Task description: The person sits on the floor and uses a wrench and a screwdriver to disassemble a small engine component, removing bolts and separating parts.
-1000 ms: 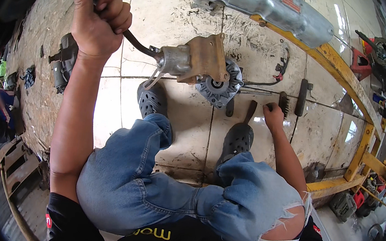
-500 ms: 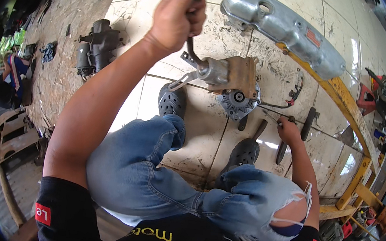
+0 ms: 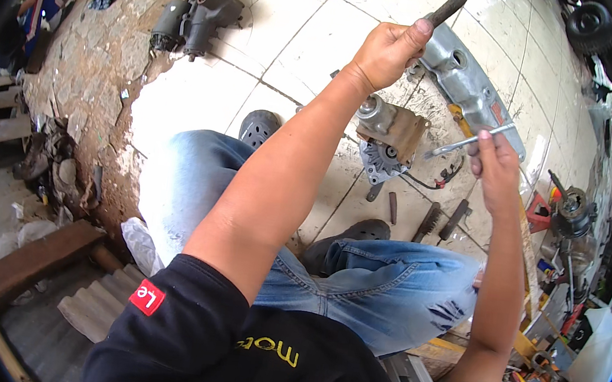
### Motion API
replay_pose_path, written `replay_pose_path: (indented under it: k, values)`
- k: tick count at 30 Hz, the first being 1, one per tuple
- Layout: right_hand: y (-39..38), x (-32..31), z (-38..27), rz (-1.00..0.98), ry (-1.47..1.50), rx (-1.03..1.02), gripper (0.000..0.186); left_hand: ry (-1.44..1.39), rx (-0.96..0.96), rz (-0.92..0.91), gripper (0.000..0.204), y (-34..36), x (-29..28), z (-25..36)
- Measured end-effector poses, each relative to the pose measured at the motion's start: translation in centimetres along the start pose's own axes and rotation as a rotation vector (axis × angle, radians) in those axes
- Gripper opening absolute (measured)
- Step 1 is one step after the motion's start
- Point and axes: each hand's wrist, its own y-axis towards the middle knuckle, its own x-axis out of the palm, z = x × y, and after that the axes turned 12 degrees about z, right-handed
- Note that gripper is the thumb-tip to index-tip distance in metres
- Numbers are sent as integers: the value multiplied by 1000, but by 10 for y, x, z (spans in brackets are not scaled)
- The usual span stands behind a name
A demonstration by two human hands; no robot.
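Observation:
My left hand [image 3: 391,56] is closed around a dark bent bar [image 3: 452,4], which rises past the top edge of the view. In my right hand [image 3: 494,166] is a silver wrench [image 3: 453,147], slanting across in front of the cover. On the tiles between the two hands stands an alternator [image 3: 382,162] with a rusty bracket [image 3: 397,130] over it; my left forearm hides part of its left side. Behind them lies a long silver engine cover [image 3: 472,82]. The bar is clear of the bracket.
A dark cast metal part [image 3: 209,15] stands at the far left. A brush [image 3: 428,223] and a dark-handled tool [image 3: 455,220] lie near my right foot. Beside the alternator is a short cable [image 3: 439,182]. A yellow metal frame [image 3: 459,118] and cluttered parts line the right.
My left hand has swung right with the bar, away from the bracket. The right hand has risen from the floor with the wrench. The whole view has shifted.

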Motion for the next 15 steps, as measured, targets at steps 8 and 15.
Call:
replay_pose_path:
  k: [8,15]
  values:
    - [3,66,1,68,-122,-23,19,48,58,2,75,3,1,-5]
    - [6,65,-2,-89,-231,-4,21,57,75,0,77,3,6,-8]
